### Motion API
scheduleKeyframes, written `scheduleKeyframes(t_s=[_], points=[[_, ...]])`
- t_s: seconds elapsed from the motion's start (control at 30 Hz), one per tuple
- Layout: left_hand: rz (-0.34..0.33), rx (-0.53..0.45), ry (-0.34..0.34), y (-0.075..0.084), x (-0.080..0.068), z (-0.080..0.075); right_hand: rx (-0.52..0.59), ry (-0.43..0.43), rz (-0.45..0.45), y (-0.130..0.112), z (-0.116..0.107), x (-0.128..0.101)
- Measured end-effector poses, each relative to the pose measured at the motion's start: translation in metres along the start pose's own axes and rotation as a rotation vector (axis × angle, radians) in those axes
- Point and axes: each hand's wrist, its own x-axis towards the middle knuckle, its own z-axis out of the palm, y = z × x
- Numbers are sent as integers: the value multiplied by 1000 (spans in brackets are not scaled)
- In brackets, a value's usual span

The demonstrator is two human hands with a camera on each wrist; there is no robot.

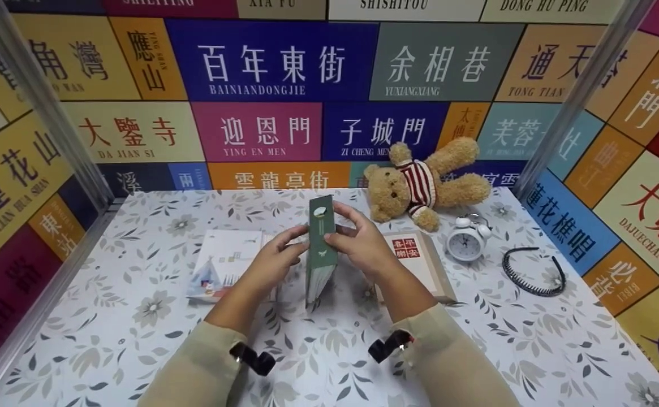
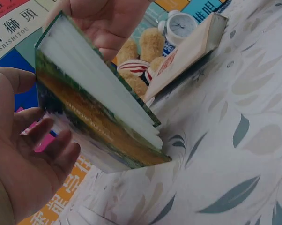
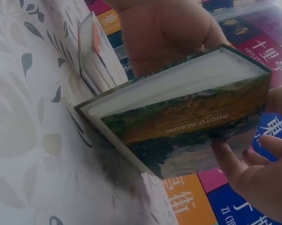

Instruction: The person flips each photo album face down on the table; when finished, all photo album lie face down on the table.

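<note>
1. A person sits at a table (image 1: 137, 350) covered with a leaf-patterned cloth, both forearms in pale sleeves reaching forward.
2. Both hands hold one green photo album (image 1: 321, 249) upright at the middle of the table, its lower corner touching the cloth and its spine facing the person.
3. The left hand (image 1: 272, 260) holds the album's left side, fingers curled against the cover.
4. The right hand (image 1: 363, 240) grips the right side, with fingers wrapped over the top edge.
5. The hands are close together, with only the album between them.
6. In the right wrist view, the cover shows a landscape picture and the words "PHOTO ALBUM".
7. A white book (image 1: 224, 265) lies flat just left of the hands.
8. A tan book (image 1: 422, 263) with red characters lies just right of them.
9. A teddy bear (image 1: 420, 181) in a striped jumper lies by the back wall.
10. A white alarm clock (image 1: 467, 240) stands beside the bear.
11. A black headband (image 1: 533, 271) lies further right.
</note>
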Motion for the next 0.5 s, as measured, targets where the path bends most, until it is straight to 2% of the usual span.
scheduleKeyframes(t_s=[0.13,0.2,0.33,0.5], points=[[-80,23,-65,-8,0,-3,-34,21,26,7,-4,4],[-96,39,-77,-11,1,-5,-71,19,51,11,-6,6],[-97,130,-66,-16,3,-8,-148,17,100,18,-11,12],[-75,278,-78,-20,4,-9,-248,69,120,28,-20,18]])
